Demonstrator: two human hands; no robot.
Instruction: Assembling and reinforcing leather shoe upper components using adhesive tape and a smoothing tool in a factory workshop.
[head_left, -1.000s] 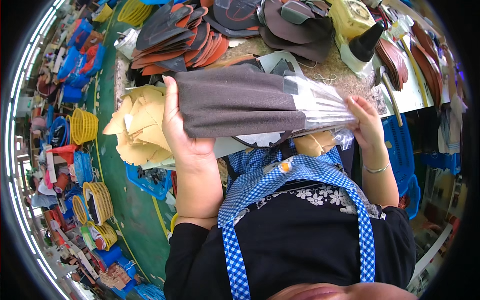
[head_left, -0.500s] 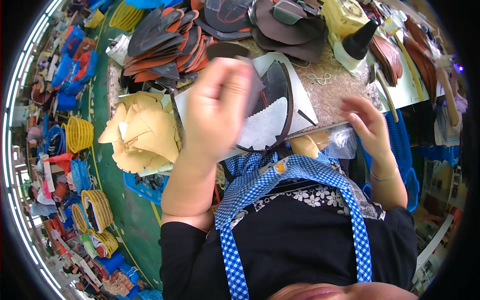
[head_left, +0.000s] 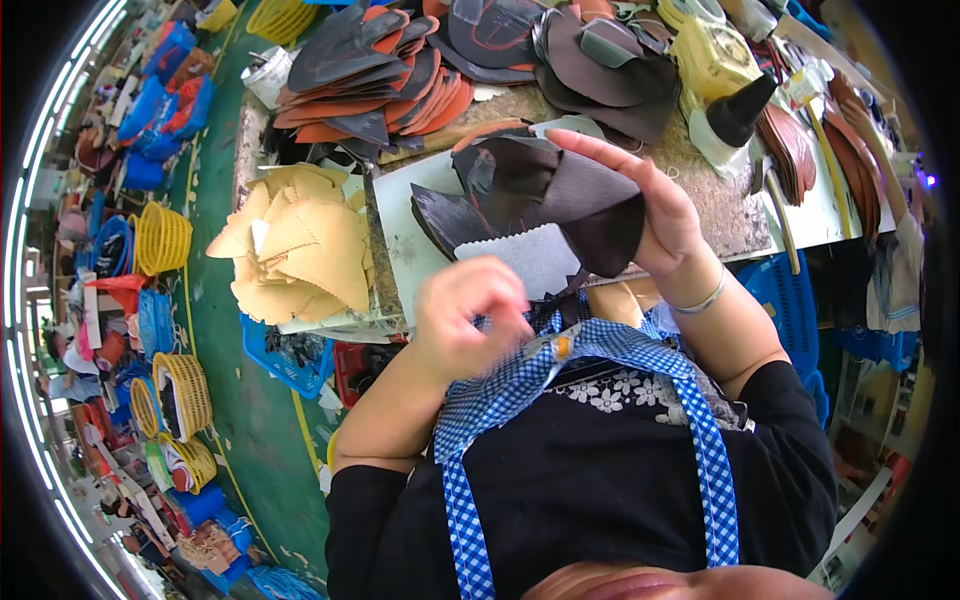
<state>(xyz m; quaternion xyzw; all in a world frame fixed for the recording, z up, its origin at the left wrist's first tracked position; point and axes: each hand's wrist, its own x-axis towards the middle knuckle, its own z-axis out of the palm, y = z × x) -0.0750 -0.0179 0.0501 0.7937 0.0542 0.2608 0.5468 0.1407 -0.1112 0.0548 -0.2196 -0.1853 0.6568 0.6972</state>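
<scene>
Holding a curved dark leather piece [head_left: 575, 195] up in front of the chest, the right hand [head_left: 660, 215] has its thumb and fingers clamped on the piece's right edge, with the index finger stretched flat along the top. The piece hangs folded in the air, above the near edge of the workbench [head_left: 700, 200] and clear of it. The left hand [head_left: 470, 315] sits lower and nearer the body, curled into a loose fist and blurred; whether it grips anything I cannot tell. It hovers just above the blue checked apron strap [head_left: 520, 385], with a small gap of open air between it and the leather piece.

Beneath the raised piece lies a pale grey cutting sheet [head_left: 415, 235] with a white zigzag-edged liner [head_left: 535, 260] on it, just beside the bench's near rim. Left of the sheet, a heap of tan leather cut-outs [head_left: 295, 245] spills over the bench's left edge. Farther back, stacks of brown and dark leather uppers [head_left: 380, 70] cover the rear of the bench, leaving little bare surface. At the right rear stand a yellow box-like device [head_left: 715, 55] and a black cone-tipped bottle [head_left: 735, 115].

The green floor [head_left: 215, 330] runs along the left side as a narrow aisle, lined with yellow wire baskets [head_left: 160, 235] and blue crates [head_left: 285, 360].
</scene>
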